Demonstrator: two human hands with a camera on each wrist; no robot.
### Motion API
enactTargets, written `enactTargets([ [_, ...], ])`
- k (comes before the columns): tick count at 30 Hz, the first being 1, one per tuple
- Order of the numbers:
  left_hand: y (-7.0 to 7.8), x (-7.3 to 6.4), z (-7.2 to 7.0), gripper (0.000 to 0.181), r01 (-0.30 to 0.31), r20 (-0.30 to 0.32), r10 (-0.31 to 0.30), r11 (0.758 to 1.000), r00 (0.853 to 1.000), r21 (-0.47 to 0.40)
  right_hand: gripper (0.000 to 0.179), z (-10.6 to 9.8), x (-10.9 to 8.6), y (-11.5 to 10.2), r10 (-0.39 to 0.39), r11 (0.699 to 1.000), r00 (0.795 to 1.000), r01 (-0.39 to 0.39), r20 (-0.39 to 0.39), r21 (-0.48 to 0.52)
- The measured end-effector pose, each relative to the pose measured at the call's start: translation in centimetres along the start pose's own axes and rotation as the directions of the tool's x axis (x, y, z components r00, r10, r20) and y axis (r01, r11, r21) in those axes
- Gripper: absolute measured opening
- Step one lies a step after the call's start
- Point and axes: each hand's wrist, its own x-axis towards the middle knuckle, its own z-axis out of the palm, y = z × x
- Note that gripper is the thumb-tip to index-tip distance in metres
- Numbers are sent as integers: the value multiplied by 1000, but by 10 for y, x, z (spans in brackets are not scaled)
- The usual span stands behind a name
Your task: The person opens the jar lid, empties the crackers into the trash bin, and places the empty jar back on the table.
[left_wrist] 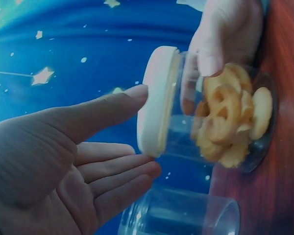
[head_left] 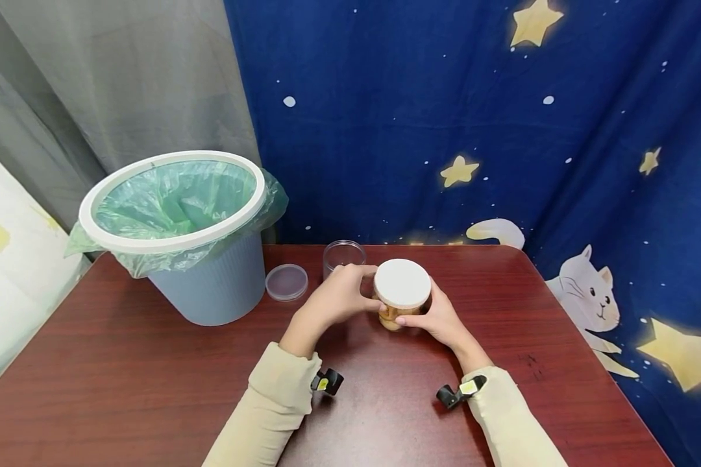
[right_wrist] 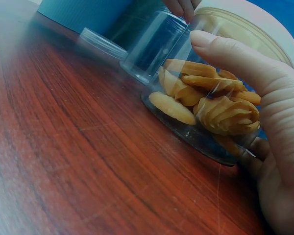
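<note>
A clear jar of cookies (right_wrist: 225, 115) with a white lid (head_left: 402, 283) stands upright on the table. My right hand (head_left: 442, 318) holds the jar by its side, the thumb across the clear wall and the other fingers behind it. My left hand (head_left: 340, 297) is at the left of the lid, its thumb tip at the lid's edge and its other fingers fairly straight beside it. Whether those fingers press the lid is hard to tell. Piped and flat cookies (left_wrist: 228, 115) show through the jar wall.
Behind my left hand stands a second clear jar (head_left: 344, 250), with no lid on it. A clear round lid (head_left: 287, 283) lies to its left. Farther left is a blue bin (head_left: 216, 285) with a white rim and green bag. A starry blue curtain (head_left: 380, 130) hangs behind the table.
</note>
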Motion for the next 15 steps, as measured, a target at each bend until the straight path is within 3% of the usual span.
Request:
enactTargets([
  [7, -3, 2, 3, 64, 62, -50, -63, 998, 997, -22, 101, 0, 0, -1, 1, 1000, 1000, -1, 3, 11],
  [15, -10, 6, 12, 79, 54, -92, -51, 998, 994, 33, 100, 0, -1, -2, -3, 1000, 1000, 3, -2, -1],
])
